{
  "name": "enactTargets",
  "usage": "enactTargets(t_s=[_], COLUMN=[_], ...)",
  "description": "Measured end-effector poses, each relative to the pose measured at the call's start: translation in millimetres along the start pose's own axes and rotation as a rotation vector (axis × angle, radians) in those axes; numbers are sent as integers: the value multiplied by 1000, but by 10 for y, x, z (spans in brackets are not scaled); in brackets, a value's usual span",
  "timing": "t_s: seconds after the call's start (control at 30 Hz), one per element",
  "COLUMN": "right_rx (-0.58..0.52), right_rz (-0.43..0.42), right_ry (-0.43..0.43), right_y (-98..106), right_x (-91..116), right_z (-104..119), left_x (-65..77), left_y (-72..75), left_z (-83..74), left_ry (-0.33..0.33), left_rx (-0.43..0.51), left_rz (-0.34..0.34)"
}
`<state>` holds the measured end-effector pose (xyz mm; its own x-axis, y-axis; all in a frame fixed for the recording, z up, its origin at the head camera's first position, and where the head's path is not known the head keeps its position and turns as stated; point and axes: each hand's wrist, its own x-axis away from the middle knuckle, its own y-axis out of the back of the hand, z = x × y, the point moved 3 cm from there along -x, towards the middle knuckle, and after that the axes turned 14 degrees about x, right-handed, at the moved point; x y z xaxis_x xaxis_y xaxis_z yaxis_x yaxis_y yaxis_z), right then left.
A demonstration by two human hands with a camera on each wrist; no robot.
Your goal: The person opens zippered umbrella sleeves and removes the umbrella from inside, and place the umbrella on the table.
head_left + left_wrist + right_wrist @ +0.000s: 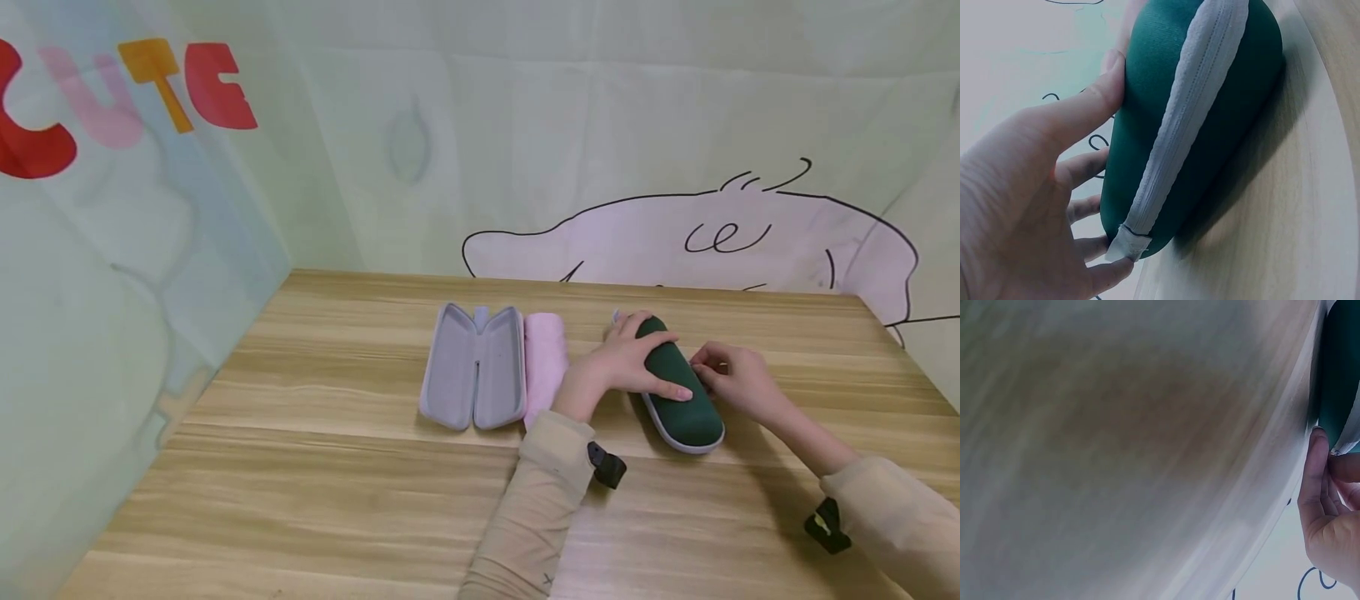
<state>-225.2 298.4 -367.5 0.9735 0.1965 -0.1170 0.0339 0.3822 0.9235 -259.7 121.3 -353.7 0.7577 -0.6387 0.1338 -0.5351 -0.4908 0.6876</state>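
Note:
A dark green zippered case [678, 383], shaped like a glasses case, lies slanted on the right of the table. Its pale zipper band [1175, 125] runs along the side, with a small fabric tab [1127, 242] at one end. My left hand [626, 358] lies over the case and grips it, thumb on the near part and fingers toward the far end. On the right side of the case, my right hand [738, 379] has thumb and fingertips pinched together at the zipper [1349, 434]. The zipper pull is hidden by those fingers.
Left of my left hand, an open grey-lined case [448, 371] lies on the wooden table [322, 500]. Against its right side rests a pink, soft-looking item [545, 358], partly behind my left wrist. A printed fabric backdrop [525, 150] stands along the table's back edge.

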Motion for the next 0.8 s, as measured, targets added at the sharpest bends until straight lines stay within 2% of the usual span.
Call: enactTargets(t_s=[0.8], right_rx=[10], right_rz=[20], right_ry=[-13], right_y=[13], right_x=[49], right_z=[14], left_x=[9], left_y=[0], left_z=[-16], left_ry=[17], left_rx=[-12], left_rz=[-8])
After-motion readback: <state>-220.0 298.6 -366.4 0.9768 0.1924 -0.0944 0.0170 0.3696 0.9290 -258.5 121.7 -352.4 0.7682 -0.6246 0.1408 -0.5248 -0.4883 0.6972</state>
